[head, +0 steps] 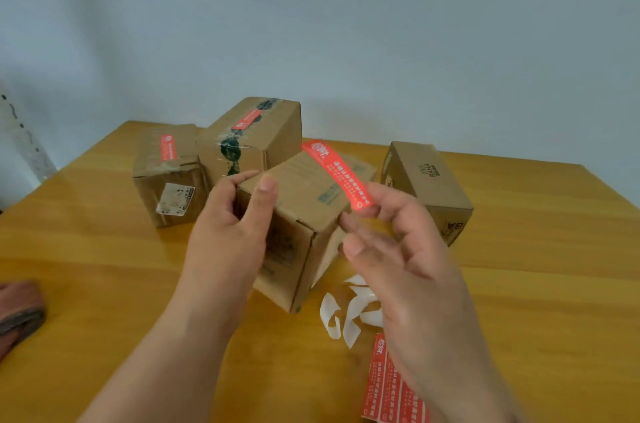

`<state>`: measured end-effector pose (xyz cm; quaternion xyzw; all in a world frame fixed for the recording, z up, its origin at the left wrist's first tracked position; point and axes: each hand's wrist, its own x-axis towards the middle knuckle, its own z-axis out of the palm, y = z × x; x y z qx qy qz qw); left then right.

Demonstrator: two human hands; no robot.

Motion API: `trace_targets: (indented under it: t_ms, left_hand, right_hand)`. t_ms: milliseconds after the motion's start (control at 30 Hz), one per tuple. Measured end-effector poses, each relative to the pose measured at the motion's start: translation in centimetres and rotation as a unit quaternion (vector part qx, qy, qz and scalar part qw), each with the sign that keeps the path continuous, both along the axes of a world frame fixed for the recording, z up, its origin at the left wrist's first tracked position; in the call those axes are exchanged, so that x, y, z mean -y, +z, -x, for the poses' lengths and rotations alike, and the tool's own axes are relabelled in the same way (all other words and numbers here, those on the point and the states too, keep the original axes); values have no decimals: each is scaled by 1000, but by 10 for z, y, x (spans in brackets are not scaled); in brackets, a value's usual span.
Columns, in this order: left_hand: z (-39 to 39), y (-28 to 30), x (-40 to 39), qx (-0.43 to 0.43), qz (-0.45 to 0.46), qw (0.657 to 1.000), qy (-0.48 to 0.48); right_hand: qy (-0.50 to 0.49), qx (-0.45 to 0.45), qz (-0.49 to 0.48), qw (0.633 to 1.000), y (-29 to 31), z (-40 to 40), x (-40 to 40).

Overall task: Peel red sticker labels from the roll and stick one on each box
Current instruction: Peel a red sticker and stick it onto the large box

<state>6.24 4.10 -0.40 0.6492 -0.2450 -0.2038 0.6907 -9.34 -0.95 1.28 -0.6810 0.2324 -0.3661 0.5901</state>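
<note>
My left hand [239, 215] grips the near left end of a tilted cardboard box [304, 225] in the middle of the table. My right hand [391, 242] pinches the near end of a long red sticker [337, 177], which stretches up and away over the box's top. Two boxes at the back left each carry a red sticker: the small box [166, 177] and the taller taped box [252, 135]. A plain box [429, 187] stands at the right with no sticker in sight. The strip of red labels [384, 384] lies under my right wrist.
Curled white backing strips [343, 315] lie on the wooden table [104, 249] just in front of the held box. A reddish-brown object [20, 312] sits at the left edge. A pale wall rises behind the table.
</note>
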Motion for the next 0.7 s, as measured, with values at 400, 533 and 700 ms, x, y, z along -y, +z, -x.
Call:
trace_targets:
  t_ms: [400,533,700]
  left_hand:
    - [-39,-34,-56,-19,-52,998,42]
    - [-47,-32,-55,15,-62,998,-12]
    - [-57,-30,-51,57,-69,995,-46]
  right_hand:
    - [9,-76,-18,997,-10,-15,-46]
    - [-81,-124,56,987,10,-20,-27]
    - [-99,-212,140,962,20,-32,-6]
